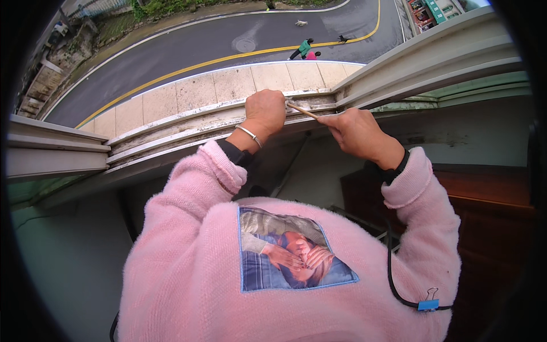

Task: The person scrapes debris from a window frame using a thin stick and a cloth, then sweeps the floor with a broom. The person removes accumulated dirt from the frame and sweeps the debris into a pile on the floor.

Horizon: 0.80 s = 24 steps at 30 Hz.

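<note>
My right hand (357, 131) grips a thin wooden stick (304, 110) between thumb and fingers. The stick slants up and left across a sliding-window track (179, 137), and its far end meets a small whitish bit beside my left hand (266, 110). Curled over the track, my left hand shows its back; its fingertips are hidden, so whether it holds anything is unclear. A silver bangle (249, 136) circles that wrist. Dark dirt stains the grooves of the pale metal track.
Window frames stand at the left (57, 147) and right (427, 60). Beyond the track runs a stained tiled ledge (233, 84), then a road (179, 49) far below with two people and two animals. A black cable (389, 265) with a blue binder clip (428, 305) hangs along my right sleeve.
</note>
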Motion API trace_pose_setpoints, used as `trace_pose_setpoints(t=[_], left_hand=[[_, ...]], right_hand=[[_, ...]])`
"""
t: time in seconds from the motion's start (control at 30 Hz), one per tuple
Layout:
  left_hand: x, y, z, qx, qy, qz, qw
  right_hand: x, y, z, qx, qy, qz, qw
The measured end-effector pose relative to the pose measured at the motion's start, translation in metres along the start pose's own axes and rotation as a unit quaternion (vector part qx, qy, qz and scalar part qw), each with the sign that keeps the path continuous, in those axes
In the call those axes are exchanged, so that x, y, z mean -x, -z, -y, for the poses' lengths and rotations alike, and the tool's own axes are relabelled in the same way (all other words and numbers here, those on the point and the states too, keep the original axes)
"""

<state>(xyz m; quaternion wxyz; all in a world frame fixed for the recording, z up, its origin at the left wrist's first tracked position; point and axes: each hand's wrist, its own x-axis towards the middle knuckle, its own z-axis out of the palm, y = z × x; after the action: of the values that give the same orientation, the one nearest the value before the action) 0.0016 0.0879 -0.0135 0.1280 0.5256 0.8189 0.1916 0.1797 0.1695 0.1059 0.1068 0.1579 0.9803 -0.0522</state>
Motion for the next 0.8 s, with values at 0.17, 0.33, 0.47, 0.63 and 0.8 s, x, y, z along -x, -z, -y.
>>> trace_pose_setpoints(t=[0.17,0.33,0.47,0.63,0.8], left_hand=[[0.01,0.008,0.018,-0.006,0.016,-0.006,1.0],[0.021,0.016,0.041,-0.011,0.03,-0.012,0.999],[0.029,0.02,0.057,-0.024,0.048,-0.011,0.998],[0.03,0.02,0.06,-0.012,0.039,-0.018,0.999],[0.032,0.021,0.061,-0.004,0.033,-0.033,0.999]], right_hand=[[-0.01,-0.001,0.012,-0.012,0.015,-0.006,1.0],[-0.02,-0.015,0.029,-0.052,0.036,-0.018,0.998],[-0.019,-0.028,0.042,-0.086,0.04,-0.061,0.994],[-0.006,-0.029,0.043,-0.231,0.019,-0.054,0.971],[0.005,-0.021,0.035,-0.466,-0.153,-0.037,0.871]])
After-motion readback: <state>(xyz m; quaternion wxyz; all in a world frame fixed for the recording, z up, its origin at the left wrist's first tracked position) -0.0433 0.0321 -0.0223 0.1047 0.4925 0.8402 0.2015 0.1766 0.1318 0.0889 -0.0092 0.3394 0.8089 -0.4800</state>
